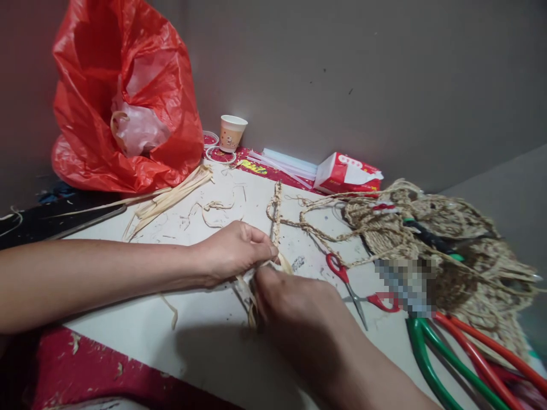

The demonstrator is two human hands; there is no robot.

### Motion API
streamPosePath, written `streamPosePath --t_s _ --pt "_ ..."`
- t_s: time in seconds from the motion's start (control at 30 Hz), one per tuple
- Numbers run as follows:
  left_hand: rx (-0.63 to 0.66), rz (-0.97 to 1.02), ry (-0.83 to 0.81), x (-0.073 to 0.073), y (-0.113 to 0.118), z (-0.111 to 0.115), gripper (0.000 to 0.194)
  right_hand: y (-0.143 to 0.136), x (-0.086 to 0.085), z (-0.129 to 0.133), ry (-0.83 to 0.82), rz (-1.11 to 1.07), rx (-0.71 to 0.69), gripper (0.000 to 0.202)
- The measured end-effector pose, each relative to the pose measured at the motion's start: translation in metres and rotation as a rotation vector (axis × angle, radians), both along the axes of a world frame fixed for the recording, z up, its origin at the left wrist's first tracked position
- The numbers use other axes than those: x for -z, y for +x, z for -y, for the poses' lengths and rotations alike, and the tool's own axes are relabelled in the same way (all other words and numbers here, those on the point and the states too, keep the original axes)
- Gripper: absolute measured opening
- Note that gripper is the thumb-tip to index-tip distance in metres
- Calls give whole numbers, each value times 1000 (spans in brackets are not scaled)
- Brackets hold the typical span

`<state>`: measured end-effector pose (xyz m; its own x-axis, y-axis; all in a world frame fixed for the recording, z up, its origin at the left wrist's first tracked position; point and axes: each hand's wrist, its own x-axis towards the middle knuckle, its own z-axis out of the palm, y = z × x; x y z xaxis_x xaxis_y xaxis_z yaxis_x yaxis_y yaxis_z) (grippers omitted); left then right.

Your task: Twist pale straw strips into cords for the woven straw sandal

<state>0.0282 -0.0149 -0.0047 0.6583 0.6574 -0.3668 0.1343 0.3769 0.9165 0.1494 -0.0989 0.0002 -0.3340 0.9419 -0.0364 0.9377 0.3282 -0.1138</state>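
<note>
A narrow braided straw cord point(277, 219) runs away from me across the white table surface. My left hand point(239, 247) is closed on its near end, thumb and fingertips pinched together. My right hand point(294, 299) is curled beside it, almost touching, with its fingers closed around the pale straw strands at the braid's end. Loose straw strands point(252, 310) hang down below the two hands. Most of the right fingertips are hidden behind the back of that hand. From the braid, the cord loops off toward a large pile of braided cord point(461, 228) on the right.
Red-handled scissors point(337, 266) lie open right of my hands. Green-handled point(423, 347) and red-handled point(474, 356) tools lie nearer me. Behind are a tissue pack point(337, 173), a paper cup point(233, 134) and a red plastic bag point(171, 74). A straw bundle point(171, 199) lies at left.
</note>
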Motion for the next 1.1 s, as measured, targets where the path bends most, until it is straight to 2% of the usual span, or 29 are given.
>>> streamPosePath --t_s 0.07,0.13,0.17,0.23,0.27,0.3,0.37,0.47,0.53,0.63,0.77,0.97,1.1 --pt "11 2 16 -1 -2 -2 14 1 -11 6 -190 -196 -110 14" --pt "17 18 36 -1 -3 -4 13 9 -24 7 -232 -418 -91 26" --pt "19 30 42 -1 -4 -4 14 14 -29 5 -169 -517 -2 31" --pt "22 48 46 -1 -4 -5 15 26 -33 -4 18 -694 266 32" --pt "21 55 46 -2 -4 -6 15 30 -32 -9 70 -779 393 29" --pt "17 65 44 -2 -4 -6 16 33 -28 -15 43 -874 471 27" --pt "46 118 45 -2 -4 -6 17 32 -18 -25 -178 -1075 523 31" --pt "123 153 83 -1 -3 -6 20 24 -5 -31 -600 -1263 508 36" --pt "132 89 120 -1 -3 -7 18 22 0 -31 -723 -1307 511 41" --pt "151 12 175 -1 -3 -10 13 30 3 -33 -674 -1274 478 43" --pt "286 -34 291 -3 -4 -15 16 44 5 -39 -684 -1214 399 42" --pt "326 -99 543 -8 -7 -20 16 40 2 -43 -942 -1474 437 41" --pt "398 -154 651 -12 -10 -23 18 34 2 -41 -851 -1505 478 41"
